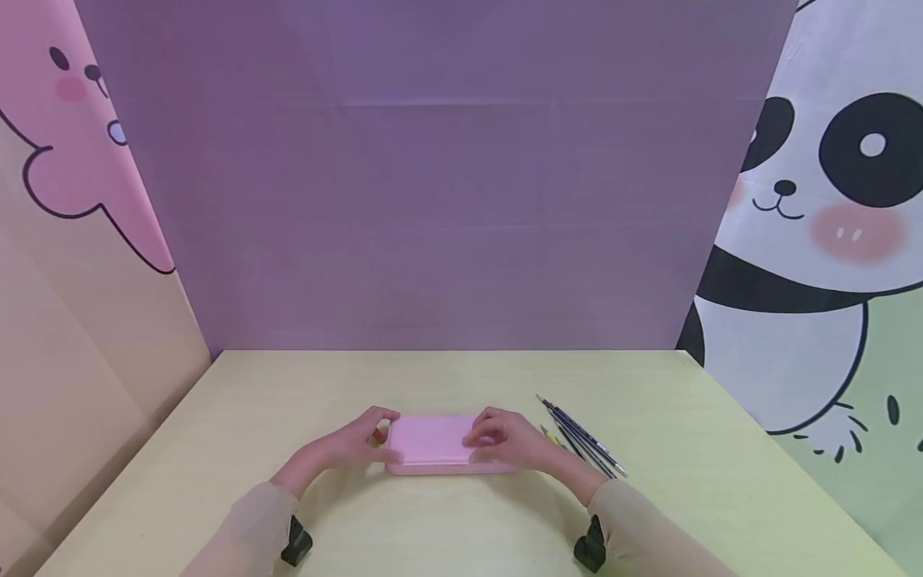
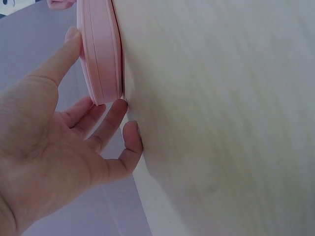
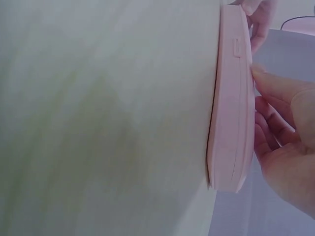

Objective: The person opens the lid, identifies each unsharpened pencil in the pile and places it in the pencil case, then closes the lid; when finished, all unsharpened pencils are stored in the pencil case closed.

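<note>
A closed pink pencil case [image 1: 430,439] lies flat on the table in front of the person, its lid on top. At its left end the left hand [image 1: 364,439] grips it, thumb at the front corner and index finger at the back corner. In the left wrist view the thumb meets the lid edge, and the other fingers [image 2: 109,123] sit at the rounded end. The right hand [image 1: 515,441] has bent fingers on the right part of the lid, with its thumb at the front lid edge. A small clasp [image 3: 236,48] shows on the case's front side in the right wrist view.
Several dark pencils [image 1: 584,437] and a yellow-green one [image 1: 551,435] lie in a loose bunch right of the case, partly behind the right forearm. A pale wooden table [image 1: 288,385] reaches back to a purple backdrop [image 1: 447,224].
</note>
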Demonstrator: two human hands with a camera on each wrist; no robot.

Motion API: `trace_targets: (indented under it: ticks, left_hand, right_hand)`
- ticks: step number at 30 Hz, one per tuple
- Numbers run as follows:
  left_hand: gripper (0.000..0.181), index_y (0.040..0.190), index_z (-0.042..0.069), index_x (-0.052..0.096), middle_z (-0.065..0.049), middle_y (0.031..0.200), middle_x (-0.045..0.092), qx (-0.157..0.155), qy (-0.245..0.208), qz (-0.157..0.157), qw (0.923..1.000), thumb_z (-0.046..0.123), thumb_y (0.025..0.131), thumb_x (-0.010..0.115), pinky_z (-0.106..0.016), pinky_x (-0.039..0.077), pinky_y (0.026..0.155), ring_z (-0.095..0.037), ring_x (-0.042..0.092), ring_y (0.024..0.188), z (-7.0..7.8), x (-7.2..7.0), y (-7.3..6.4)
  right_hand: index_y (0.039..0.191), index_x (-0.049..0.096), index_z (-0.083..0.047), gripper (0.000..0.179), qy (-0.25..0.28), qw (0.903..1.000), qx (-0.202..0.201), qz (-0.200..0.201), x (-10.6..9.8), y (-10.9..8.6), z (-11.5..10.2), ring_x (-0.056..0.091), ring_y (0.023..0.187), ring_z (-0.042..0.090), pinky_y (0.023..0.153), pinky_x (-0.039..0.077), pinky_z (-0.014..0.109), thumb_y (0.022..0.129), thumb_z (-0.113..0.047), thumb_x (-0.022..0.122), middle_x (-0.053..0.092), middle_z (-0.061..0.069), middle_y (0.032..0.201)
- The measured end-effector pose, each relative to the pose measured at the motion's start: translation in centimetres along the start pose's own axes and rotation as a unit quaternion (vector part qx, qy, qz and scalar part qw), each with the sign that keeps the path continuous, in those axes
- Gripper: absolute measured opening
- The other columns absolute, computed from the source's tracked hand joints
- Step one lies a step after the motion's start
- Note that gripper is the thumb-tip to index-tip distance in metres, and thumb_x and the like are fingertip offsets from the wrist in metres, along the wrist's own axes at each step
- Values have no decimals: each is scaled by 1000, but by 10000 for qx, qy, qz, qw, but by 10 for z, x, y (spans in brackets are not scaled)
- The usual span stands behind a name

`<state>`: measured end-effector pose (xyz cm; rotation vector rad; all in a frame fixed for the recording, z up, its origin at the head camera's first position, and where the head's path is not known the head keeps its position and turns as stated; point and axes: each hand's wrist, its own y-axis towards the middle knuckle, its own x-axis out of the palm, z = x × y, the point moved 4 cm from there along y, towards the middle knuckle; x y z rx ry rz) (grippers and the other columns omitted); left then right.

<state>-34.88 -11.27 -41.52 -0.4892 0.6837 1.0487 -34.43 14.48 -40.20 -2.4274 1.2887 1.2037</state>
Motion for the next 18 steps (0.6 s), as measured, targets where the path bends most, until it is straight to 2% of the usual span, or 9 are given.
trace_targets:
  ticks: [3,8,13,16,18]
  left_hand:
    - [71,137,8,39,-8,120,49,43,-5,11,10000,31,80,74,-40,44,90,-22,49,105,0,0,0]
    - [75,140,7,37,-10,127,50,11,-68,63,10000,32,80,74,-45,44,94,-24,51,109,-3,3,-1]
    - [74,140,-1,37,-19,135,47,263,-38,169,9995,31,83,71,-49,44,98,-29,53,112,-4,5,-7]
    - [67,137,-3,40,-21,134,48,324,104,375,9987,29,85,69,-50,45,98,-33,54,114,0,2,-12]
    - [60,135,-2,44,-20,133,50,339,227,650,9971,27,87,67,-51,44,98,-34,53,116,3,-3,-16]
  right_hand:
    - [101,71,-5,22,82,10000,-19,19,-3,0,1,62,95,21,87,54,26,81,-13,73,64,7,100]
    - [104,69,-6,21,-262,9996,-22,64,-9,-2,1,63,91,13,82,54,21,85,-14,68,69,5,100]
    - [106,68,-4,21,-347,9994,-34,75,-23,-11,-2,62,86,9,77,54,21,88,-14,64,70,7,100]
    - [107,68,-3,22,-557,9980,-123,263,-38,-17,-3,62,83,9,76,54,22,90,-16,63,70,6,98]
    - [106,68,-4,22,-771,9957,-150,490,-51,-21,-3,63,83,9,74,55,22,91,-18,62,70,4,96]
